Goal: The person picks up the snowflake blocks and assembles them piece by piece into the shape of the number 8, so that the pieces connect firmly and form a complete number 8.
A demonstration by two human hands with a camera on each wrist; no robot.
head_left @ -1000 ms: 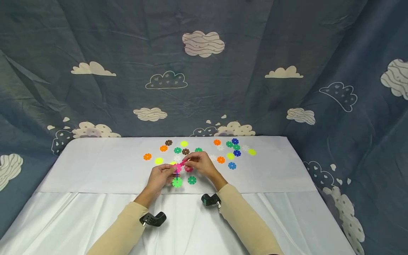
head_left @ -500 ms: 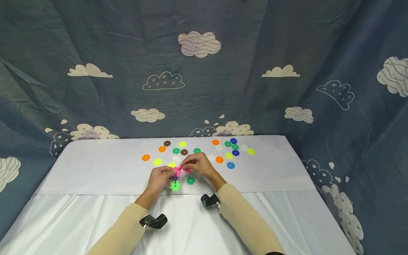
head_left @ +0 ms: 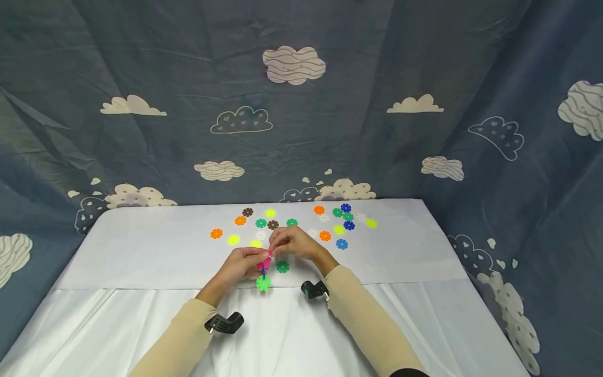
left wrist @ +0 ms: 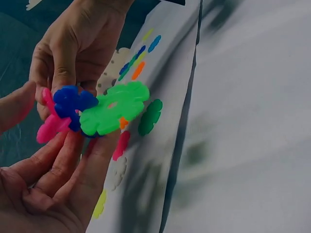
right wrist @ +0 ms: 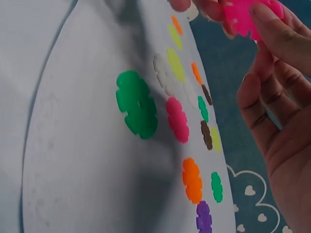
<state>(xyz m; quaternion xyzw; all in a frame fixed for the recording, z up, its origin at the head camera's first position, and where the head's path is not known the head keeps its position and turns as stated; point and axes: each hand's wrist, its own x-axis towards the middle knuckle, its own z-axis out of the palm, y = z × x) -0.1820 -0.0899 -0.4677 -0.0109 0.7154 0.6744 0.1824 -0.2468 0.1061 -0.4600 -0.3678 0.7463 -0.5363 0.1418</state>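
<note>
Over the white table, my left hand (head_left: 239,266) holds a joined chain of notched plastic discs. In the left wrist view the chain shows a pink disc (left wrist: 52,130), a blue disc (left wrist: 72,104) and a bright green disc (left wrist: 116,108) slotted together at angles. My right hand (head_left: 298,244) pinches a pink disc (right wrist: 242,18) between thumb and fingers, right against the left hand's fingertips. Whether this pink disc is slotted into the chain is hidden by the fingers. The bright green disc (head_left: 263,283) hangs lowest, toward the table's front.
Loose notched discs lie scattered behind the hands on the white cloth (head_left: 141,251). A dark green disc (head_left: 282,267) lies just below the right hand, and a pink disc (right wrist: 178,120) near it. Orange discs (head_left: 325,236) and blue discs (head_left: 342,244) lie to the right.
The chain has moved slightly toward the table's front, its bright green end lower in view. The pink piece at the right fingertips has turned. Both hands remain close together; the loose discs have not moved.
</note>
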